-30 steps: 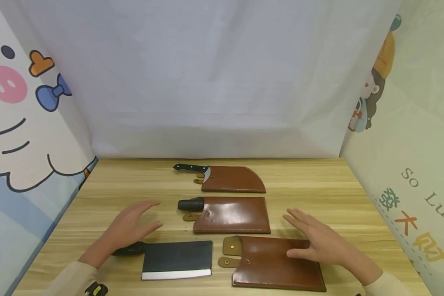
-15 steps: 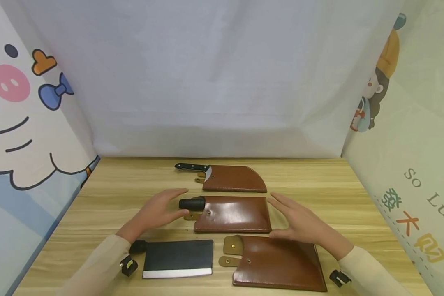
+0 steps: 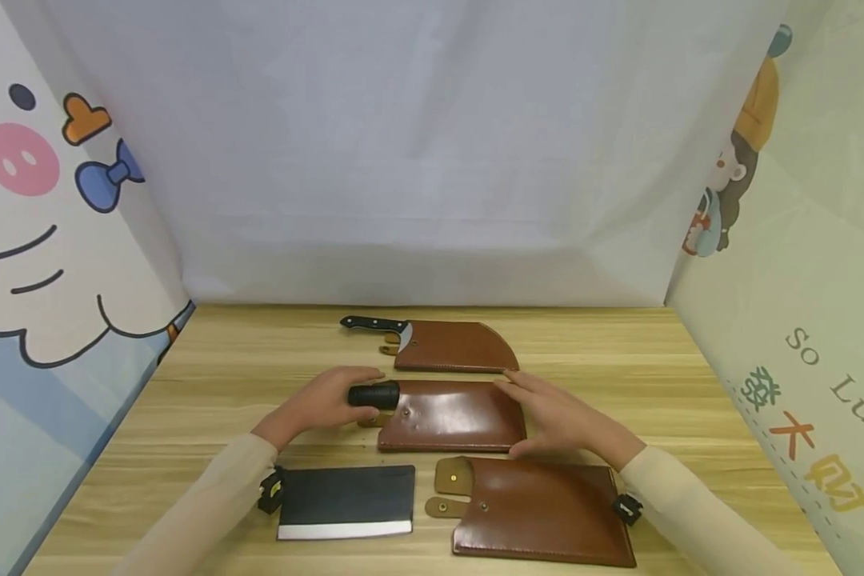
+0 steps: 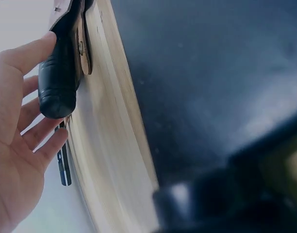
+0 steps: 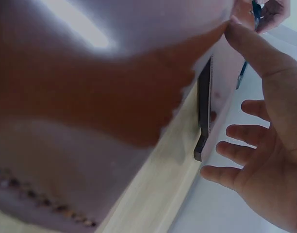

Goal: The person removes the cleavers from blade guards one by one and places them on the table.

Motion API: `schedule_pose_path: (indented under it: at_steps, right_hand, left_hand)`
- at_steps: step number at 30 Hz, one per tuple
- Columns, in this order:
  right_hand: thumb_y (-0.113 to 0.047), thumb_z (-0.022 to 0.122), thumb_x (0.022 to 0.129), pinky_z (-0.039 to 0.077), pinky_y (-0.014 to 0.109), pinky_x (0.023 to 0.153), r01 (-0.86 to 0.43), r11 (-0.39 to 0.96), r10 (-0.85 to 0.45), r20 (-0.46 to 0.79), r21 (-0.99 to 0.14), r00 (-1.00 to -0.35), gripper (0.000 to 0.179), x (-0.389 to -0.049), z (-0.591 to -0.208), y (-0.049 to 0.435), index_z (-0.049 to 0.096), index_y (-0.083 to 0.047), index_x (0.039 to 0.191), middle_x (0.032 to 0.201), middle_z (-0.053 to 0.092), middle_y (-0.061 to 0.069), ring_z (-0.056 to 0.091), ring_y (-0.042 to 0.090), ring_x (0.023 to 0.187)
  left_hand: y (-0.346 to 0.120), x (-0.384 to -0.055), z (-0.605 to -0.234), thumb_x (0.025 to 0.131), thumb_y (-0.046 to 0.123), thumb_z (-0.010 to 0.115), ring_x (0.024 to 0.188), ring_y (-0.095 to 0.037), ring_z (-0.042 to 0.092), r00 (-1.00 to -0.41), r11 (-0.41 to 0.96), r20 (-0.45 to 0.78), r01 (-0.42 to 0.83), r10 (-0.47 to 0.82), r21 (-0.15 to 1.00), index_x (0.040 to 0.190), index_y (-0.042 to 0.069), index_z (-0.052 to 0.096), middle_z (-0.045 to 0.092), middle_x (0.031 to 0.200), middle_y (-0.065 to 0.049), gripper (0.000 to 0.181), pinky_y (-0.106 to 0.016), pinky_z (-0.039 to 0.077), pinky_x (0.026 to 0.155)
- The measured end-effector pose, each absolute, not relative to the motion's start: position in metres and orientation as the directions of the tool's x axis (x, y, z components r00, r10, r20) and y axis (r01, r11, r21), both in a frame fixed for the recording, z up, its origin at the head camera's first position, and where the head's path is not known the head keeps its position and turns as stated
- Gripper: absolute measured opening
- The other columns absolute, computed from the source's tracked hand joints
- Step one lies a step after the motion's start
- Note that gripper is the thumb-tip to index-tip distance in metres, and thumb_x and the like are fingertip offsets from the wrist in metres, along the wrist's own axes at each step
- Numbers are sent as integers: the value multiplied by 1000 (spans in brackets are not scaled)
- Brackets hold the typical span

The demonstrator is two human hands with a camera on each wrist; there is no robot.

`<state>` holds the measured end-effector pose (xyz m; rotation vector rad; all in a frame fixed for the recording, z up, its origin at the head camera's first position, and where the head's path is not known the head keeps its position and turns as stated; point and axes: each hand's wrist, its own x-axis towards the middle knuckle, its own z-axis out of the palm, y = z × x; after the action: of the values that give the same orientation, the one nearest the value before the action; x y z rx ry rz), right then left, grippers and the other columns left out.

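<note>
My left hand [image 3: 324, 400] is around the black handle [image 3: 373, 396] of a cleaver whose blade is inside the middle brown leather sheath [image 3: 454, 416]. In the left wrist view its thumb lies by the handle [image 4: 58, 87], with spread fingers [image 4: 29, 114] on the far side, not closed tightly. My right hand [image 3: 562, 418] is at the sheath's right end, fingers extended over the far corner and thumb by the near one. In the right wrist view those fingers [image 5: 240, 154] are spread apart. Whether either hand presses on anything is unclear.
Behind lies another sheathed cleaver [image 3: 461, 346] with a riveted black handle. In front, an unsheathed dark cleaver blade [image 3: 346, 496] lies on the left, beside a larger brown sheath [image 3: 540, 512] with snap straps. Printed cloth [image 3: 821, 360] and white cloth [image 3: 432, 160] surround the wooden table [image 3: 245, 360].
Both hands have moved inward and forward, the left from above the front cleaver to the middle cleaver's handle, the right from over the front sheath to the middle sheath's right end.
</note>
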<state>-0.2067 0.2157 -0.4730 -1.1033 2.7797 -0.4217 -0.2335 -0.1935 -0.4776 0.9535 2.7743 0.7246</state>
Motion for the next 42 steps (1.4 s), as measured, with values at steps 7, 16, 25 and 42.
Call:
schedule_pose_path:
  at_steps: [7, 16, 25, 42]
  right_hand:
    - [-52, 89, 75, 37, 56, 115, -644, 702, -694, -91, -302, -714, 113, -214, -477, 210, 33, -1, 158, 160, 31, 30, 36, 46, 145]
    - [-54, 89, 74, 38, 56, 115, -634, 714, -689, -134, -297, -712, 119, -216, -475, 207, 29, 4, 158, 159, 31, 32, 35, 48, 145]
    - [-58, 89, 71, 37, 55, 115, -639, 720, -687, -151, -270, -711, 122, -220, -474, 205, 29, 3, 158, 159, 34, 28, 36, 45, 146]
    - [-64, 87, 70, 39, 56, 114, -613, 738, -662, -126, -281, -739, 124, -217, -459, 207, 29, -1, 160, 158, 36, 28, 41, 44, 143]
  left_hand:
    - [-190, -240, -483, 91, 35, 79, 110, -25, 63, -790, 688, 27, 550, 613, 473, 139, 6, 63, 66, 130, -12, 58, -44, 52, 90]
    - [-185, -241, -483, 89, 32, 82, 102, -20, 61, -811, 711, -6, 509, 584, 485, 135, 7, 65, 65, 125, -10, 55, -39, 52, 84]
    - [-184, -242, -486, 89, 31, 82, 98, -19, 61, -802, 699, 4, 523, 598, 487, 131, 4, 68, 64, 120, -10, 52, -37, 52, 80]
    - [-186, -238, -474, 94, 25, 76, 98, -20, 61, -789, 686, 76, 574, 610, 448, 134, 2, 66, 64, 118, -10, 47, -39, 52, 81]
